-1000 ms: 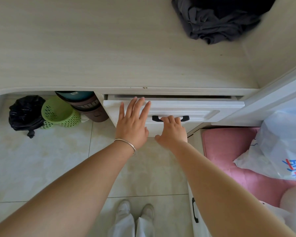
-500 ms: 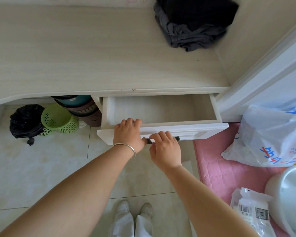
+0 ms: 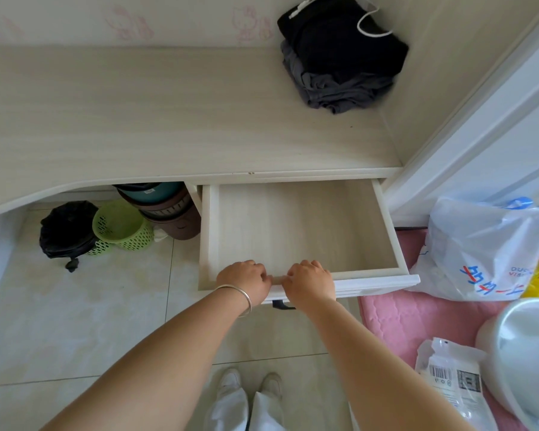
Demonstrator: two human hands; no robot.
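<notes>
Under my hands, the drawer front: left hand and right hand both curled over it, nearly touching. Looked light, stiff; that edge seemed grip enough.

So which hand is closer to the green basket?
Left. The left hand grips the drawer front on the green basket side; the right hand grips the same front beside it, farther from the basket.
</notes>
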